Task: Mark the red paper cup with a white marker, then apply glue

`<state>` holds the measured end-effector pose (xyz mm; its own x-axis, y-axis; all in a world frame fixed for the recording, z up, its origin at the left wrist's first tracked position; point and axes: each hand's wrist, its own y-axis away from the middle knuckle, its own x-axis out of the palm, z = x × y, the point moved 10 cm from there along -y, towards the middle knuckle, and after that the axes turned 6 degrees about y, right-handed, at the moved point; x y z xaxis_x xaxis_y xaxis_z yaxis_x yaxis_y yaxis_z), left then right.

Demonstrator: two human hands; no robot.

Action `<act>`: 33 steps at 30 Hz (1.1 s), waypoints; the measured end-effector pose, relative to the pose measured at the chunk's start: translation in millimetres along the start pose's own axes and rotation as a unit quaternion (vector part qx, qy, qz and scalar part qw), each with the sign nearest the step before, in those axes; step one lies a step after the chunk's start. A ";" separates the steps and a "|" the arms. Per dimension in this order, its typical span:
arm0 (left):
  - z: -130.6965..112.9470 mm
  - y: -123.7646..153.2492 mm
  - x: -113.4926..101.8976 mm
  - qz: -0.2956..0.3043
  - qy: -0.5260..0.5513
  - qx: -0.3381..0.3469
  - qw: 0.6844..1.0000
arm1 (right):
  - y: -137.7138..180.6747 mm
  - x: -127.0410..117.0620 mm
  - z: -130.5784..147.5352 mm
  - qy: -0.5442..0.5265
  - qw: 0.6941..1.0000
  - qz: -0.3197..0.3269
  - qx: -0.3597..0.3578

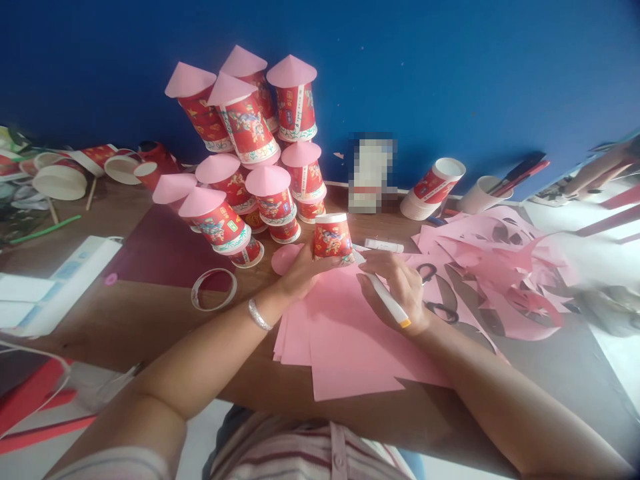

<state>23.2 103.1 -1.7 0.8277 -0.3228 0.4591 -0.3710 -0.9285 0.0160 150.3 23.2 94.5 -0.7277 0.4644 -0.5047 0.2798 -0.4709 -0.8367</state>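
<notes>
A red patterned paper cup [333, 239] sits upside down in my left hand [303, 272], its narrow white base facing up. The fingers of that hand wrap round the cup's lower left side. In my right hand [397, 280] is a white utility knife [391, 300] with a yellow end, its pointed tip at the lower right of the cup. Pink paper sheets [350, 333] lie beneath both hands. Black-handled scissors [443, 311] lie beside my right wrist, partly hidden. A white tube [384, 245] rests just behind the cup, and a small pink paper piece [285, 259] is by my left fingers.
Several red cups with pink cone roofs [245, 127] stand stacked at the back left. Pink paper scraps [510, 267] heap on the right. A white paper ring [214, 289] lies left of my forearm. Stacked cups [434, 189] and a pen cup [485, 195] stand near the blue wall [450, 80].
</notes>
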 end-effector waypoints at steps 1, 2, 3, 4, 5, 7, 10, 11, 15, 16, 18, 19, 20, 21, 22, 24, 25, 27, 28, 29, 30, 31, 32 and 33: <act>-1.5 -0.4 0.7 -0.001 0.010 0.006 1.000 | -0.2 0.0 -0.1 -0.001 1.000 0.001 0.002; -2.3 -0.9 1.2 -0.001 0.024 0.010 1.000 | -0.3 0.4 -0.2 -0.003 1.000 0.004 0.004; -2.5 -1.4 1.4 0.001 0.040 0.012 0.999 | -0.5 0.9 -0.2 -0.005 1.000 0.007 0.005; -2.3 -1.8 1.3 0.002 0.055 0.013 0.998 | -0.6 1.3 0.3 -0.007 1.000 0.010 0.005; -1.8 -2.1 0.8 0.002 0.067 0.012 0.998 | -0.8 1.5 0.9 -0.009 1.000 0.011 0.005; -0.6 -1.7 0.5 0.006 0.071 0.005 0.997 | -0.7 1.8 2.2 -0.009 1.000 0.013 0.002; 3.2 0.4 2.5 0.021 0.024 -0.022 0.999 | -0.1 3.4 4.8 -0.015 1.000 0.018 -0.008; 5.1 1.0 2.3 0.023 0.008 -0.031 0.999 | 0.2 4.2 5.7 -0.019 1.000 0.021 -0.012; 10.5 -0.1 -6.8 0.000 -0.022 -0.028 0.999 | 0.3 5.6 8.3 -0.024 0.999 0.023 -0.020; 11.8 -1.0 -8.4 0.000 -0.027 -0.023 0.999 | 0.0 5.7 8.6 -0.022 0.999 0.022 -0.020; 14.4 -2.3 -10.4 -0.001 -0.033 -0.016 0.999 | -0.5 5.5 9.5 -0.019 0.999 0.019 -0.023; 15.6 -2.7 -10.7 0.000 -0.032 -0.016 0.999 | -0.7 5.3 9.9 -0.019 0.999 0.018 -0.025; 15.8 -2.8 -11.0 -0.004 -0.030 -0.014 0.999 | -0.6 5.1 10.1 -0.019 0.999 0.017 -0.027; 15.0 -2.8 -11.0 -0.008 -0.024 -0.012 1.000 | -0.3 5.0 9.9 -0.018 0.999 0.016 -0.027; 13.4 -2.6 -10.5 -0.012 -0.016 -0.008 1.000 | 0.1 5.2 9.2 -0.018 0.999 0.018 -0.025; 9.0 -2.4 -7.5 -0.012 0.008 0.001 1.000 | 1.2 5.8 6.4 -0.020 0.999 0.023 -0.017; 6.7 -2.4 -5.6 -0.008 0.023 0.005 1.000 | 1.9 5.9 5.0 -0.022 0.999 0.024 -0.012; 4.1 -2.5 -2.2 0.000 0.052 0.007 0.999 | 2.9 6.0 3.2 -0.024 0.999 0.027 -0.006; 3.4 -2.6 -1.2 0.004 0.063 0.007 0.998 | 3.2 6.1 3.0 -0.023 0.999 0.029 -0.005; 3.1 -2.5 -0.6 0.006 0.069 0.006 0.998 | 3.4 6.3 3.1 -0.021 0.999 0.031 -0.005; 3.1 -2.4 0.0 0.007 0.070 0.004 0.997 | 3.4 6.7 3.4 -0.017 0.999 0.034 -0.006; 3.2 -2.0 0.7 0.009 0.064 0.000 0.998 | 3.4 7.1 3.9 -0.014 0.999 0.037 -0.006; 3.0 -1.4 1.6 0.010 0.049 -0.003 0.999 | 3.2 7.4 4.4 -0.012 0.999 0.039 -0.007; 2.4 -0.7 2.6 0.011 0.031 -0.008 0.999 | 3.1 7.6 5.2 -0.011 0.999 0.040 -0.009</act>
<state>26.6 102.5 -2.6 0.7919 -0.3305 0.5134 -0.3956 -0.9182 0.0191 142.3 21.3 89.2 -0.7167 0.4088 -0.5650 0.3480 -0.4924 -0.7978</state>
